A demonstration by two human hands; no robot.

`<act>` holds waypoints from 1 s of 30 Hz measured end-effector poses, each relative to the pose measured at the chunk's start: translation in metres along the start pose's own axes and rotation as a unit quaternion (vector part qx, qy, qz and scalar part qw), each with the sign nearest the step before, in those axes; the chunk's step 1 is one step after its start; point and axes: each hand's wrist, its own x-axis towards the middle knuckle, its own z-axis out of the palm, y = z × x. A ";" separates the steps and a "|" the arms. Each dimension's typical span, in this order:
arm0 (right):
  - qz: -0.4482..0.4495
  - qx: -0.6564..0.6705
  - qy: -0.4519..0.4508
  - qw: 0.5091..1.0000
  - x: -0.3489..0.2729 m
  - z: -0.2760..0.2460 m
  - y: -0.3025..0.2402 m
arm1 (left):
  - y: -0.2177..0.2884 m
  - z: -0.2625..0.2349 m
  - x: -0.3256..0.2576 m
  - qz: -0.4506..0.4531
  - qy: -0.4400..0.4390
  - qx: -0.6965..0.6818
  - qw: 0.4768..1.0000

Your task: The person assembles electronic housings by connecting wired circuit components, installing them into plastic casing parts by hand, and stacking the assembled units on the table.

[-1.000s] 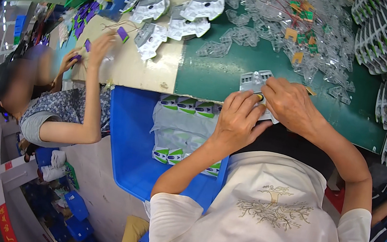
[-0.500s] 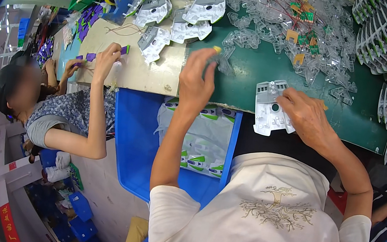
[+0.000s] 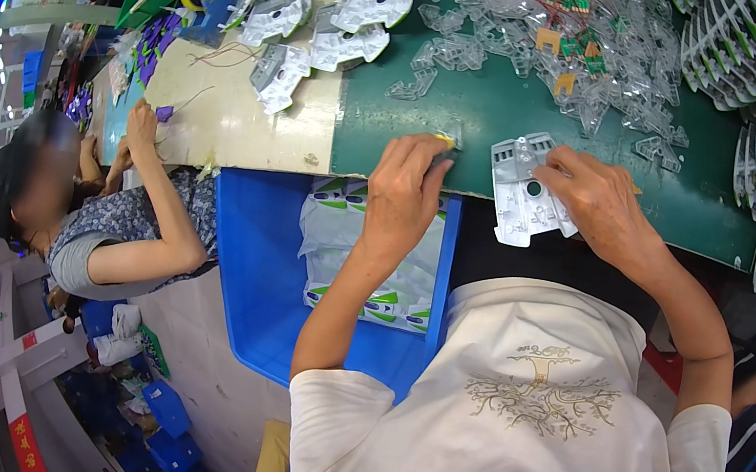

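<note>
2 hands are at the near edge of the green work mat (image 3: 515,119). Your right hand (image 3: 601,204) pinches the grey plastic blister tray (image 3: 525,192) with its fingers closed over the tray's right side, the tray lying just to the left of that hand and hanging partly over the mat's near edge. The tray's long axis runs away from you and toward you, tilted a little so its far end leans left; its moulded face points up at the camera.

Your left hand (image 3: 407,196) sits to the left of the tray, apart from it, fingers curled narrow around a small yellow piece (image 3: 446,138) at its fingertips.

Below your left hand, a blue bin (image 3: 260,296) holds bagged green-and-white packs (image 3: 364,263). Beyond your right hand, a heap of clear plastic shells (image 3: 567,39) covers the mat. Further left of your left hand, another person's hand (image 3: 145,118) rests on the beige tabletop (image 3: 239,115).
</note>
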 end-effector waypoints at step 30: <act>0.089 0.117 0.025 0.989 -0.016 -0.010 -0.001 | 0.028 0.057 0.003 0.094 0.000 -0.209 0.973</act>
